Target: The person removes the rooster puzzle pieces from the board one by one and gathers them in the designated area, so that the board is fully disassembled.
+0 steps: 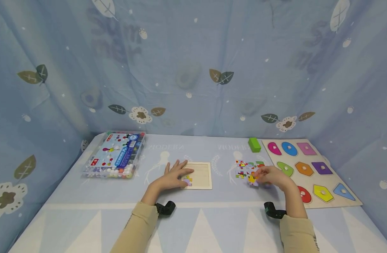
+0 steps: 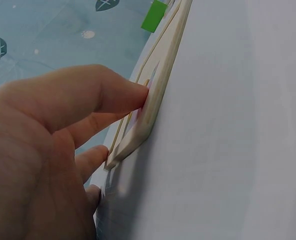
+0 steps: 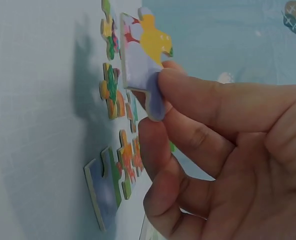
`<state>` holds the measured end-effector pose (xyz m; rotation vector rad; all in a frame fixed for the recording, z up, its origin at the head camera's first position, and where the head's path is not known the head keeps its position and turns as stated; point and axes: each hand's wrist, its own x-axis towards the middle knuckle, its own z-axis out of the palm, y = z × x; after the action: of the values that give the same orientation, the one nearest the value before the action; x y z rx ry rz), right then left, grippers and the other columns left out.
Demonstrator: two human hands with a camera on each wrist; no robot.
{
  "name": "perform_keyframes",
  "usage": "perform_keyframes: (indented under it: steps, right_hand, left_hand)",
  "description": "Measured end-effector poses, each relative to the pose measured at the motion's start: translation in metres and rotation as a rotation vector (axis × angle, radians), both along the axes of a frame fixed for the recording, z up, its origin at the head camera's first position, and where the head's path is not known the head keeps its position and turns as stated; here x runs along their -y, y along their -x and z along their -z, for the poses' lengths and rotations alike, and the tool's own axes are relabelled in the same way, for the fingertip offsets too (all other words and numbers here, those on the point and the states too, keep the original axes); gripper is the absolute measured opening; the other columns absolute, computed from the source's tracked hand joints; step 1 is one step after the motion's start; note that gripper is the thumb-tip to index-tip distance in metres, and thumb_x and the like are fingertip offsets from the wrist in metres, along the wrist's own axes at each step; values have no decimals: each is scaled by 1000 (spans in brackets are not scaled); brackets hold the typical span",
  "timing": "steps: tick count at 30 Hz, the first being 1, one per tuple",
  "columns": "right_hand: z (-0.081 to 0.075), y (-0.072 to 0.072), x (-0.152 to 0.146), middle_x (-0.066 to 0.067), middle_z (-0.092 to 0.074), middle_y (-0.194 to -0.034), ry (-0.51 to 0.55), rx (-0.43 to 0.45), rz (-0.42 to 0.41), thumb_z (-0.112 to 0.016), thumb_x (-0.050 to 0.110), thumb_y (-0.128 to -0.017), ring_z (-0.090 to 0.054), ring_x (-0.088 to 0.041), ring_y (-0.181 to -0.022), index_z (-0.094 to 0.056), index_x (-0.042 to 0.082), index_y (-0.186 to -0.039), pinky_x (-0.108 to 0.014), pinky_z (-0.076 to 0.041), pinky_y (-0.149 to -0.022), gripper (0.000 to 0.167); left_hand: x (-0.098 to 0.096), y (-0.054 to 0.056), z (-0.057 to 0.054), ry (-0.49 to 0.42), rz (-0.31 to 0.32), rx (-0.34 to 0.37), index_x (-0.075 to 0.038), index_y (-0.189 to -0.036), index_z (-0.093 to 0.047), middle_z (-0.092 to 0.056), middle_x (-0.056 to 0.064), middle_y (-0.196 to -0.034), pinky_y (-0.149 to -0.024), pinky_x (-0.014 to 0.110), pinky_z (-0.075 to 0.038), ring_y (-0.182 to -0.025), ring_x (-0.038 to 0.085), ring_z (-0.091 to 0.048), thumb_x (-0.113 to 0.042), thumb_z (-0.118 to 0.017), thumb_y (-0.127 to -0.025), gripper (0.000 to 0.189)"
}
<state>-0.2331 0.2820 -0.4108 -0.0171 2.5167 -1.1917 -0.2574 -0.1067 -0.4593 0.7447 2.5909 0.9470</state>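
Observation:
In the head view my left hand [image 1: 171,177] rests over the left side of a shallow wooden puzzle tray [image 1: 201,187], fingers spread. A puzzle piece [image 1: 187,180] lies in the tray's near left corner, partly hidden under this hand. The left wrist view has the thumb [image 2: 130,97] pressing at the tray's rim beside that piece. My right hand [image 1: 274,176] pinches a corner-shaped puzzle piece [image 3: 143,55] with a yellow bird on it between thumb and fingers, raised above the table. Several loose puzzle pieces [image 1: 241,174] lie below and beyond it.
A green block [image 1: 254,144] stands behind the loose pieces. On the right lies a wooden shape board [image 1: 294,158] with colourful knobbed shapes. A clear plastic box [image 1: 115,154] of coloured beads sits at the left. Patterned cloth hangs behind the table.

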Motion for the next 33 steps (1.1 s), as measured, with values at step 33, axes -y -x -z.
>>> perform_keyframes:
  steps: [33]
  right_hand:
    - [10,6,11,-7,-57,-84,-59,-166,119,-65,14,-84,-50,-20,-76,-63,1,-102,-28,-42,-63,22]
  left_hand:
    - [0,1,2,-13,-4,-13,-14,-133,-52,-19,12,-153,-106,56,15,-141,36,1,-24,-62,-77,57]
